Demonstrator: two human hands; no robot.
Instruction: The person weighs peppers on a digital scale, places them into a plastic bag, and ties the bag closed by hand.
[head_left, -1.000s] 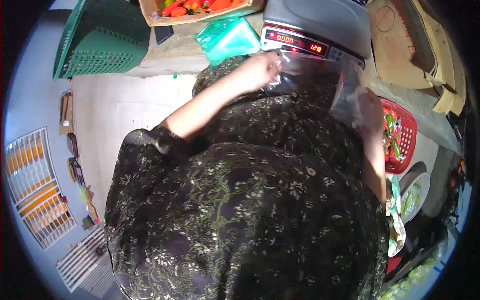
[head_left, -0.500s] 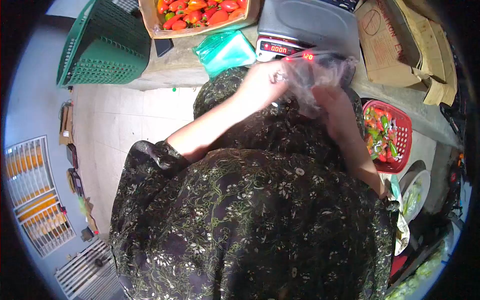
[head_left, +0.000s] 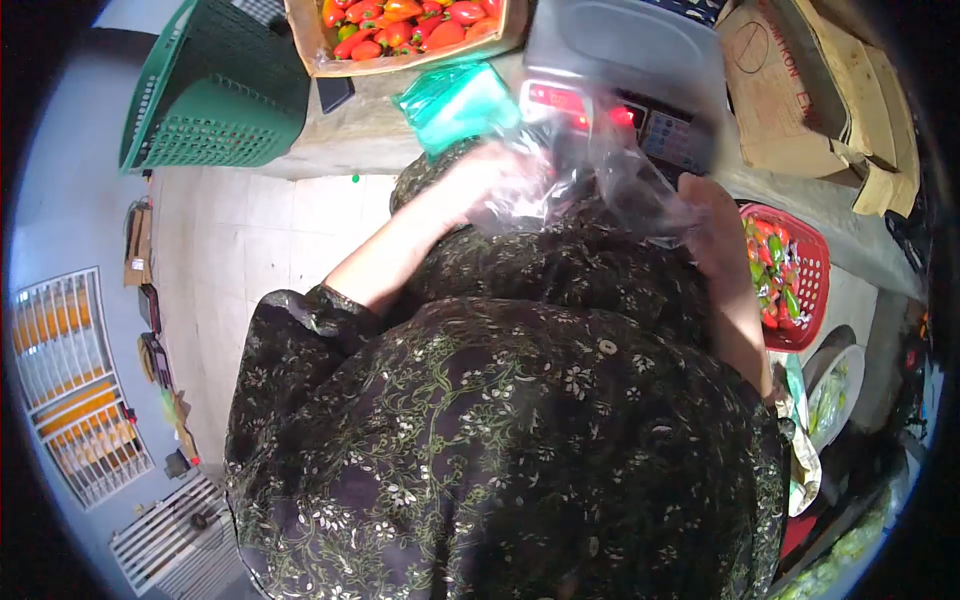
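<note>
A clear plastic bag (head_left: 640,190) is stretched between my two hands, in front of the digital scale (head_left: 625,50). My left hand (head_left: 500,175) is closed on the bag's left part, its fingers blurred and partly covered by the plastic. On the right, my right hand (head_left: 708,215) grips the other side of the bag, thumb uppermost. The plastic covers part of the scale's red display. Just left of the scale lies a stack of green plastic bags (head_left: 458,108).
A carton of red peppers (head_left: 410,66) stands at the top, beside a green basket (head_left: 215,120) and a dark phone (head_left: 336,94). To the right are an open cardboard box (head_left: 780,100), a red basket (head_left: 820,285) of bagged peppers and a white bowl (head_left: 852,385).
My hands came together with the bag, then moved apart again, spreading the plastic between them. The view has shifted slightly.
</note>
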